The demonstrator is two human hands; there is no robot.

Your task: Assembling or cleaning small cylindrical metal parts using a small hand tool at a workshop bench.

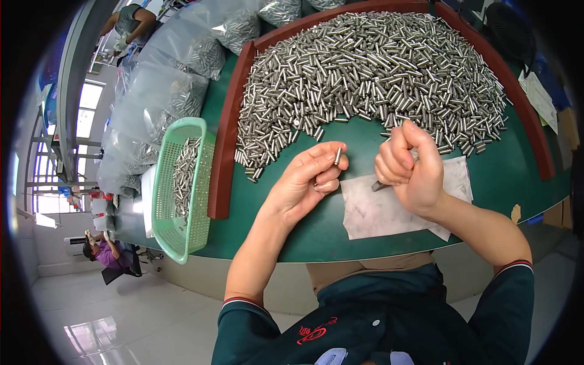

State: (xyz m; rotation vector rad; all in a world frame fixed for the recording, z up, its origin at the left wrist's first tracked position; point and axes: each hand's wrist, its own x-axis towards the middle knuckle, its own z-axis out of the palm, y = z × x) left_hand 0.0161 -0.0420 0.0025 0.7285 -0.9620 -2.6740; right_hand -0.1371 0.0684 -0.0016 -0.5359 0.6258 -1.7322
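My left hand [307, 179] pinches a small shiny metal pin [338, 156] upright between thumb and fingertips; its other fingers are curled in. To its right, my right hand [409, 167] is closed with the thumb up. A dark grey tip [378, 185] shows just below its curled fingers, and I cannot tell whether the hand holds it or it lies on the cloth. Under that hand a smudged white cloth [365, 216] lies on the green table [292, 240]. Beyond both hands spreads a large heap of similar metal pins [371, 67].
Red-brown boards [228, 152] border the heap. A light green basket [163, 210] with some pins stands at the left. Clear plastic bags of pins [176, 97] line the table's far left side. Papers [538, 100] lie at the right. Two other people are farther off at left.
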